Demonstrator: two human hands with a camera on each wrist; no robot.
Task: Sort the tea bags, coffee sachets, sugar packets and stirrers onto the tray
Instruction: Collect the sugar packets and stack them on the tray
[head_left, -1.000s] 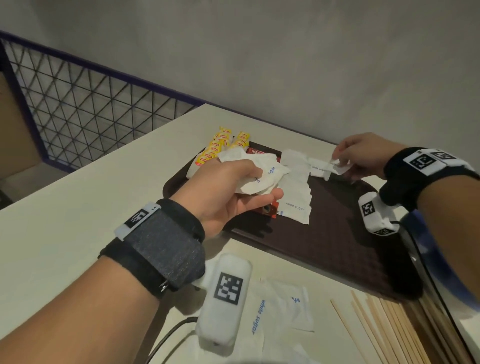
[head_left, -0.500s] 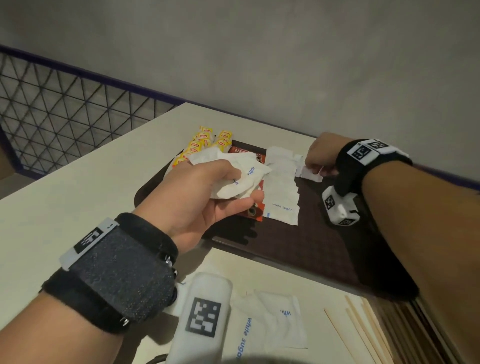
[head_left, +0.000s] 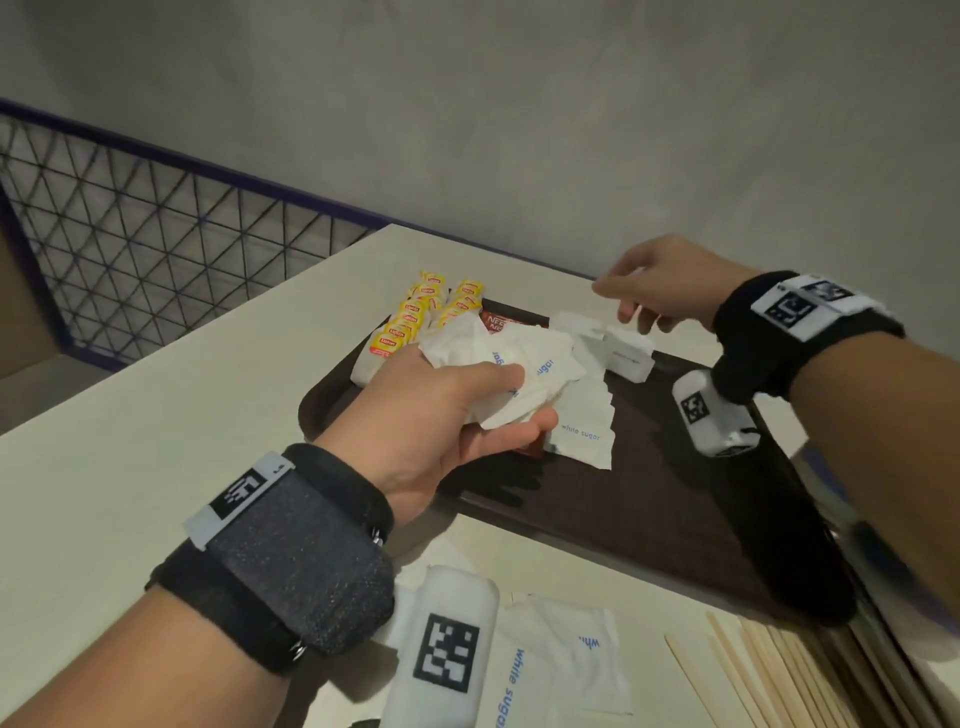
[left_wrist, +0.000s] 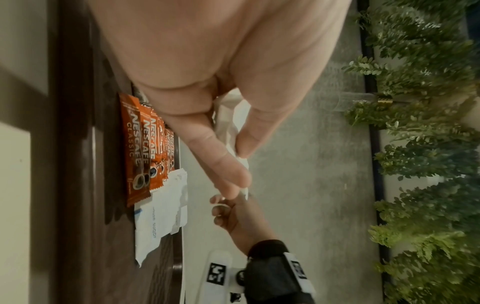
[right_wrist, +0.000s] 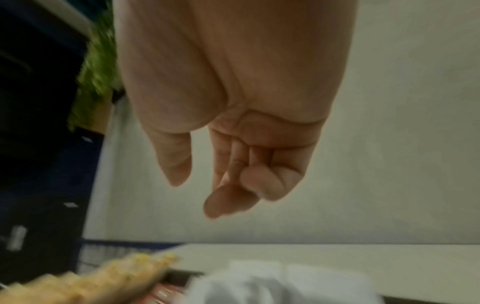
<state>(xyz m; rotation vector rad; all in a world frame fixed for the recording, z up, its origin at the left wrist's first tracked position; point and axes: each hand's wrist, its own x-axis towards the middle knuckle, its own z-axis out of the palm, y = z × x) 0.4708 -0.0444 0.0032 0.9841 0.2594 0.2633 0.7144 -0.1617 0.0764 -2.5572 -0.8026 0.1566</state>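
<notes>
Head view: left grip (head_left: 441, 415) clamped on sugar packets (head_left: 519, 374); right grip (head_left: 660, 286) seemingly loose, empty, above tray (head_left: 675, 499).

Yellow tea bags (head_left: 415, 317), orange coffee sachets (left_wrist: 140, 144) (brown-striped), dark brown tray (head_left: 649, 493)

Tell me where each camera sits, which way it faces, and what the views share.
Head: on the head, looking down at the tray; both forearms, left hand gripping sugar packets, right hand empty above it.
Left wrist: along the left palm toward coffee sachets; right hand also shows.
Right wrist: blurred, along loosely curled fingers toward wall and tray.
Shared: head and left wrist both show the white sugar packet row.
</notes>
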